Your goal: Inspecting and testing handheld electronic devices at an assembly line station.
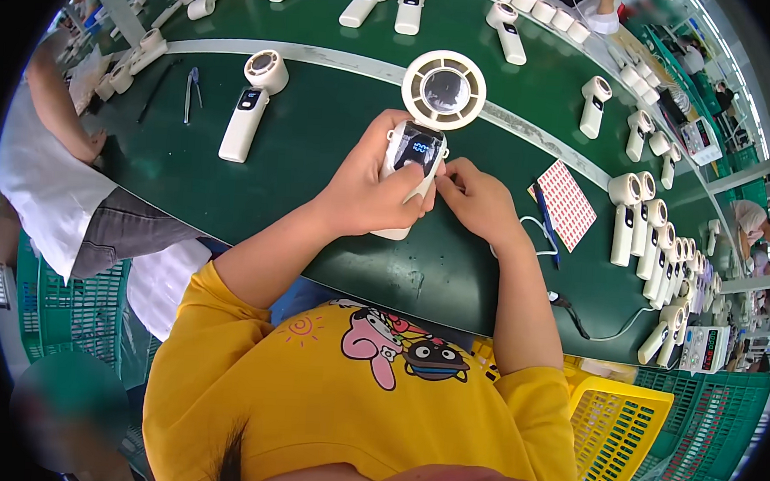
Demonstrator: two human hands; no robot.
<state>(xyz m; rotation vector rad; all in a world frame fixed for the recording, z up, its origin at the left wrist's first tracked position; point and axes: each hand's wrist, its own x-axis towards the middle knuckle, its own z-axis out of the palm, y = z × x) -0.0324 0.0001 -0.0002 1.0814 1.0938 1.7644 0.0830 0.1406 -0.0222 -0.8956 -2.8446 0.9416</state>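
Observation:
My left hand (366,183) is closed round the body of a cream handheld fan (443,88), held upright over the green table. The fan's round grille faces up, and its dark front panel shows a lit blue display. My left thumb presses on the panel just below the display. At the fan's right side my right hand (481,204) is closed, its thumb and fingers pinched together against the body. Whatever is between those fingertips is hidden. A white cable (538,227) shows beside my right wrist.
Another fan (251,107) lies to the left, near tweezers (192,91). Right of my hands are a red-and-white sticker sheet (565,206) and a blue pen (545,218). Several fans (647,219) stand in rows at right. A yellow basket (623,427) is below the table edge. A co-worker's arm (61,106) rests at left.

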